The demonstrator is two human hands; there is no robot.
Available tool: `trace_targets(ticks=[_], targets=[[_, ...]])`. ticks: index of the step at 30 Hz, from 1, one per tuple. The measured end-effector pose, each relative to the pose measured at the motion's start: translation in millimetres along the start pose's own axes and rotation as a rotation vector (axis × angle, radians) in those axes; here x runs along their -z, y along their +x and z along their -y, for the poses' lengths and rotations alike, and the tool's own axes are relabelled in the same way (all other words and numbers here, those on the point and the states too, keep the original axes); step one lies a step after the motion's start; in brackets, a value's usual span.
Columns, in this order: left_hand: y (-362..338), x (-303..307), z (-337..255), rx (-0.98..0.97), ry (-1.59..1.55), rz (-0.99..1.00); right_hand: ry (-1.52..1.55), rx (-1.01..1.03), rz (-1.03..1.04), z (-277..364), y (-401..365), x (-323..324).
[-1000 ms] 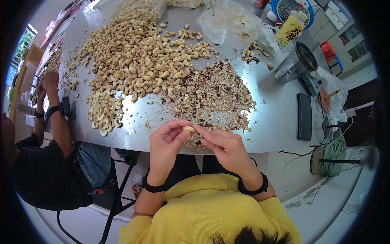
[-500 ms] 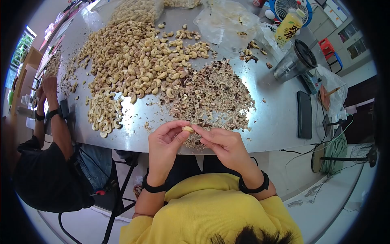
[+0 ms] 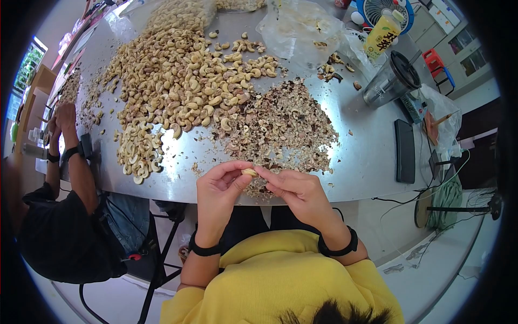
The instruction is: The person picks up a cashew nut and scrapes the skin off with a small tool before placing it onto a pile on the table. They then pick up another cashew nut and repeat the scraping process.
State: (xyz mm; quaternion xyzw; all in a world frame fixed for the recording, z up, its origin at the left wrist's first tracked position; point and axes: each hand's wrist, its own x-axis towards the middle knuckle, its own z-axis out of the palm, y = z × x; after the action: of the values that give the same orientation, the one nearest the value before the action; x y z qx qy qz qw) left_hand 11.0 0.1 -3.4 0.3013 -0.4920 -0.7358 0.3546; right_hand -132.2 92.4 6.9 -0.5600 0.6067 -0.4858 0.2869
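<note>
A pale cashew nut (image 3: 249, 172) is pinched between the thumb and forefinger of my left hand (image 3: 220, 189), just above the table's front edge. The fingertips of my right hand (image 3: 295, 193) press together against the nut's right end; whether they grip a scrap of skin is too small to tell. Beyond my hands spreads a heap of brown skins and broken bits (image 3: 286, 124). Behind and to the left lies a large pile of cashews with skin traces (image 3: 178, 75). A smaller group of cleaner, paler cashews (image 3: 139, 151) sits at its near left.
On the right of the metal table (image 3: 361, 162) are a dark phone (image 3: 404, 151), a lidded tumbler (image 3: 386, 83), a yellow bottle (image 3: 383, 35) and a fan (image 3: 407, 16). Plastic bags (image 3: 302, 32) lie at the back. At left, another person in black (image 3: 65, 232) works at the table.
</note>
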Motion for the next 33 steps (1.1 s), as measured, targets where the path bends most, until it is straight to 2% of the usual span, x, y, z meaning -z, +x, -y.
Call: trace_targets(ticks=[8, 20, 26, 29, 33], targets=[[-0.4, -1.9, -0.3, 0.011, -0.022, -0.012, -0.068, 0.045, -0.053, -2.3, -3.5, -4.6], [2.5, -3.3, 2.5, 0.052, -0.105, -0.012, -0.458, 0.156, -0.165, -6.7, -6.6, -10.3], [3.2, -4.8, 2.5, 0.071, -0.181, 0.003, -0.554, 0.200, -0.223, -5.7, -6.8, -14.0], [3.5, -4.2, 3.8, 0.089, -0.214, 0.017, -0.452, 0.190, -0.235, -9.5, -7.3, -15.6], [3.2, -2.8, 4.5, 0.102, -0.242, 0.044, -0.101, 0.052, -0.224, -2.2, -4.1, -10.2]])
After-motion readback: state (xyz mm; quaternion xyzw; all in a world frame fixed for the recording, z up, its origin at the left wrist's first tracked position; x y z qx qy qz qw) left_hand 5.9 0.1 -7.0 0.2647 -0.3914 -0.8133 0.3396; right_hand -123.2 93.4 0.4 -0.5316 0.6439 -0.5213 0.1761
